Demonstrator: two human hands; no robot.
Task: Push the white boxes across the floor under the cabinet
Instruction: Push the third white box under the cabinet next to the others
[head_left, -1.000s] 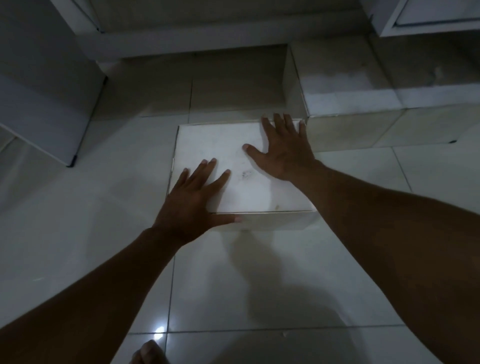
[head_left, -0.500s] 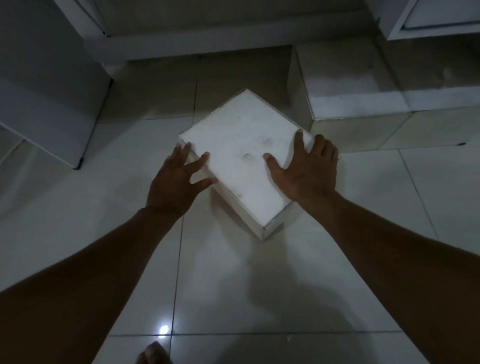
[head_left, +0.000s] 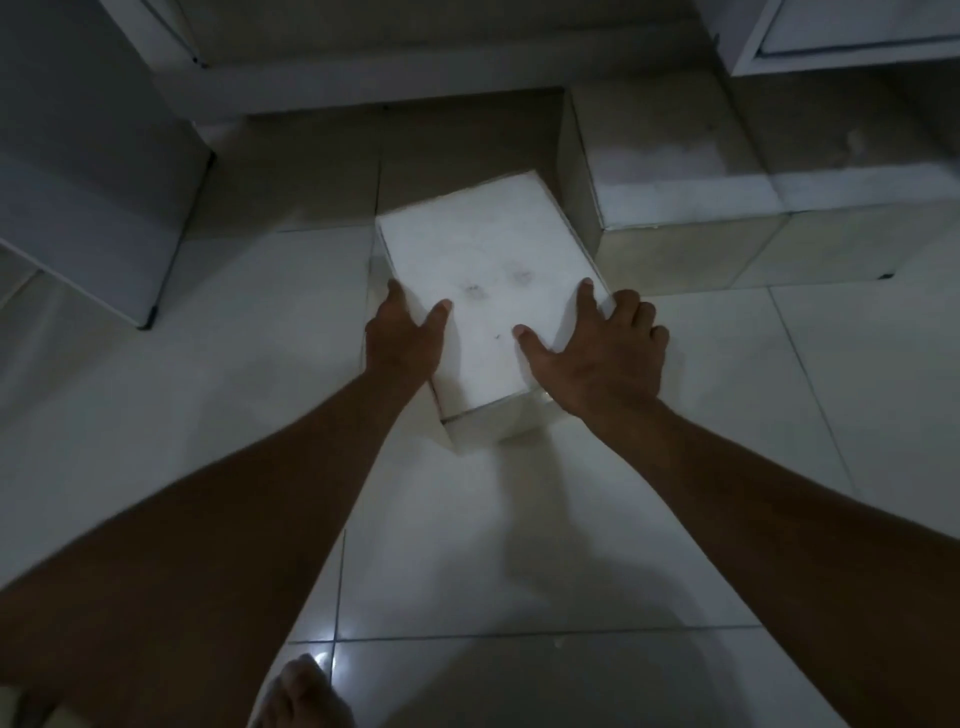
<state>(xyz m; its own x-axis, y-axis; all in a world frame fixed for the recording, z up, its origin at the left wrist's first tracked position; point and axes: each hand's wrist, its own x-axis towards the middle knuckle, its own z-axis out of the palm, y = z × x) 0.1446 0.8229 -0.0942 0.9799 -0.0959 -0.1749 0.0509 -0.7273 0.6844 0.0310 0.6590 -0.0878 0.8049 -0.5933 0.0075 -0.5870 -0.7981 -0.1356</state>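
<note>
A white box (head_left: 488, 270) lies flat on the tiled floor in the middle of the head view, its long side pointing away from me and slightly left. My left hand (head_left: 402, 332) clasps its near left edge, thumb on the lid. My right hand (head_left: 597, 353) clasps the near right edge, thumb on top and fingers down the side. Two more white boxes (head_left: 670, 171) sit side by side to the right, under the cabinet (head_left: 841, 31) at the top right. The held box's far right corner is close to the nearer of them.
A grey cabinet panel (head_left: 88, 171) stands on the floor at the left. A low grey plinth (head_left: 363, 78) runs along the back wall. My bare foot (head_left: 306, 696) shows at the bottom edge. Pale glossy tiles surround the box.
The box has turned from lying crosswise, through a diagonal, to pointing lengthwise towards the wall. Both hands shifted from flat on the lid to gripping its near sides.
</note>
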